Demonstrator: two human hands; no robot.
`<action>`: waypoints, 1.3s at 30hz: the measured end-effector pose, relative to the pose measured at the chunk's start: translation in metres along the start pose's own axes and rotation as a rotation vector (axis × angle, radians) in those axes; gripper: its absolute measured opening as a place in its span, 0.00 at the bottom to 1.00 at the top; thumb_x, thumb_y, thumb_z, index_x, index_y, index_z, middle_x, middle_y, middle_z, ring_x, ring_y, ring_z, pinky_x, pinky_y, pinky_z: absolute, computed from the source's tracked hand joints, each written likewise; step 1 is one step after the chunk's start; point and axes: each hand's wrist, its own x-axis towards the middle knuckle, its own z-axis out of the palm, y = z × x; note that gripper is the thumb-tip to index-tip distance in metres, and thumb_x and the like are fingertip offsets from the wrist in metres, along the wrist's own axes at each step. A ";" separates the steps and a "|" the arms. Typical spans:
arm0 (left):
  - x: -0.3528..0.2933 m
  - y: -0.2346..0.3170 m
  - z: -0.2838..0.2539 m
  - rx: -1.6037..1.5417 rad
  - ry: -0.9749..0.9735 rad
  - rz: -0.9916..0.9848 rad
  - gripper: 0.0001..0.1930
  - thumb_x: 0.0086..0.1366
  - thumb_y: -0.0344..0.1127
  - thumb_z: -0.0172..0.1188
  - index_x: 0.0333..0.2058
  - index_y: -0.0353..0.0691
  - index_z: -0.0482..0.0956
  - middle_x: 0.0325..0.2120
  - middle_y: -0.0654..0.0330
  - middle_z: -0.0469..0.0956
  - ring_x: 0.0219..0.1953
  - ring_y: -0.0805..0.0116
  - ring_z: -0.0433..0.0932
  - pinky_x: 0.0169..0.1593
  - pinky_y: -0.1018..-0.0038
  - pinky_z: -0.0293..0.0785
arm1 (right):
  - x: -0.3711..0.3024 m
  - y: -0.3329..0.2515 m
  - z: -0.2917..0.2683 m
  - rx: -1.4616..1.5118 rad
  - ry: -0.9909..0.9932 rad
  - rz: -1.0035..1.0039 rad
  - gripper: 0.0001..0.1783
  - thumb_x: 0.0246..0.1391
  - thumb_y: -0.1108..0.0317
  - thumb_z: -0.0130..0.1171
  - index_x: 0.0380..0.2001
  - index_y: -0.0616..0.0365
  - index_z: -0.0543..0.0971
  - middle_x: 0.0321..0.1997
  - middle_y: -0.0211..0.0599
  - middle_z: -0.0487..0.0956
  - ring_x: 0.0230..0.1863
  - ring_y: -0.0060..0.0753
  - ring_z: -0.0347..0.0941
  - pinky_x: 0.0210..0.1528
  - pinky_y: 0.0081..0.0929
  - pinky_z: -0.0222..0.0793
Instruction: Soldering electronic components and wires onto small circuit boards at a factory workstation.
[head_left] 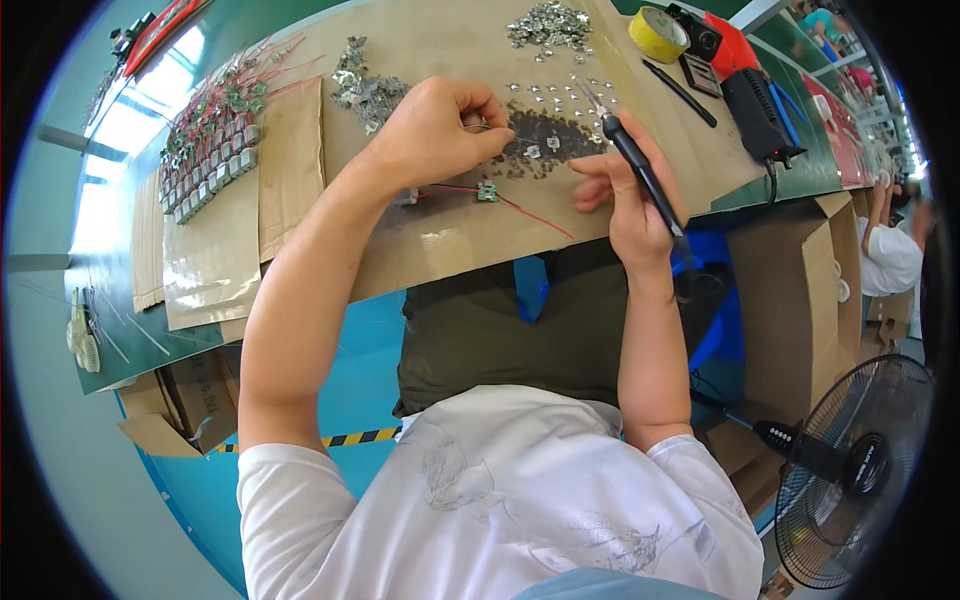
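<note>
My right hand point(640, 200) is closed around the black handle of a soldering iron point(645, 175), whose metal tip slants up and to the left above the rows of small metal parts. My left hand point(440, 130) pinches a thin strand of solder wire point(482, 127) between thumb and fingers, over the left edge of a dark scorched patch point(570, 135). Two small shiny metal pieces point(533, 152) lie on that patch, between my hands. Just below the left hand rests a small green circuit board point(487, 191) with red wires; a part at its left end is mostly covered by my wrist.
Brown paper covers the green table point(725, 200). Metal parts are heaped at the back point(550, 27) and left point(365, 85). Wired motors point(210, 165) stand in rows on cardboard at left. Yellow tape point(658, 35), a black pen point(680, 95) and a black soldering station point(760, 115) sit at right.
</note>
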 end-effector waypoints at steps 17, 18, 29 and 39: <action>-0.001 -0.002 0.003 0.047 -0.070 -0.056 0.06 0.57 0.31 0.67 0.27 0.36 0.80 0.16 0.70 0.71 0.20 0.83 0.66 0.25 0.78 0.64 | -0.011 -0.001 -0.002 -0.110 0.089 -0.045 0.05 0.58 0.78 0.64 0.38 0.66 0.85 0.22 0.30 0.82 0.20 0.17 0.78 0.23 0.14 0.69; -0.001 -0.002 0.003 0.053 -0.071 -0.044 0.06 0.57 0.31 0.67 0.27 0.36 0.80 0.15 0.70 0.71 0.20 0.83 0.66 0.25 0.78 0.64 | -0.010 -0.001 -0.002 -0.109 0.088 -0.044 0.05 0.58 0.78 0.64 0.38 0.66 0.85 0.22 0.30 0.82 0.20 0.17 0.78 0.23 0.14 0.69; 0.000 0.000 0.003 0.112 -0.072 -0.037 0.06 0.56 0.32 0.67 0.27 0.35 0.81 0.15 0.68 0.71 0.20 0.81 0.67 0.26 0.77 0.66 | -0.006 0.001 -0.001 -0.115 0.049 -0.085 0.05 0.59 0.77 0.65 0.38 0.65 0.85 0.20 0.27 0.80 0.21 0.13 0.75 0.24 0.13 0.67; -0.003 -0.001 0.007 0.119 -0.078 -0.044 0.07 0.56 0.32 0.67 0.28 0.35 0.81 0.15 0.68 0.72 0.20 0.81 0.68 0.25 0.77 0.66 | -0.011 -0.001 -0.001 -0.101 0.047 -0.024 0.05 0.59 0.77 0.65 0.38 0.65 0.86 0.21 0.27 0.81 0.21 0.14 0.76 0.25 0.14 0.67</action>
